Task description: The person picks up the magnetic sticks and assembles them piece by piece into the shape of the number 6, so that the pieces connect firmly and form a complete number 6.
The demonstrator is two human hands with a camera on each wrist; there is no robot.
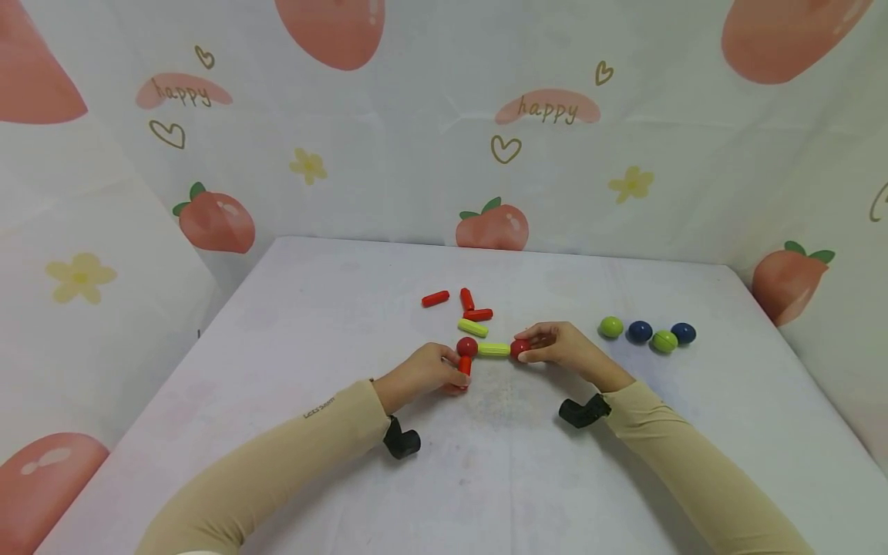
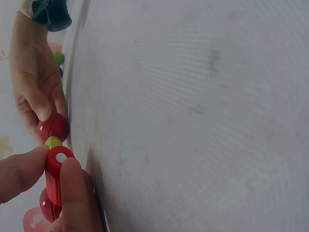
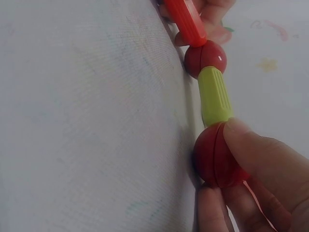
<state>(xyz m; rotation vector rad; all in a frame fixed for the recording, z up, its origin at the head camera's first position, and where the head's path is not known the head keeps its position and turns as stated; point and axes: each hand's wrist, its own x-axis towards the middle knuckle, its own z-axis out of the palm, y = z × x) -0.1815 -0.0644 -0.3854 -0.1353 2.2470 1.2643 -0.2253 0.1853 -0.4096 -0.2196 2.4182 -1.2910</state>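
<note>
My left hand (image 1: 425, 371) pinches a faceted red rod (image 1: 465, 364), one end touching a glossy red ball (image 1: 467, 346). My right hand (image 1: 567, 351) grips a second glossy red ball (image 3: 212, 157). A ribbed lime rod (image 1: 494, 350) bridges both balls, near the middle of the white tabletop (image 1: 347, 301). Beyond lie a loose lime rod (image 1: 473, 327) and three red rods (image 1: 435, 299); to the right, two green balls (image 1: 611, 327) and two navy balls (image 1: 639, 332).

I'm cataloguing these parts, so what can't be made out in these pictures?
Right wrist view: the far end of the red stick, cut off by the top edge.
Right wrist view: part of the nearer red ball, covered by the right hand.
Left wrist view: most of the yellow-green stick, hidden largely by the red stick.
Head view: the end faces of the loose red sticks, too small.
</note>
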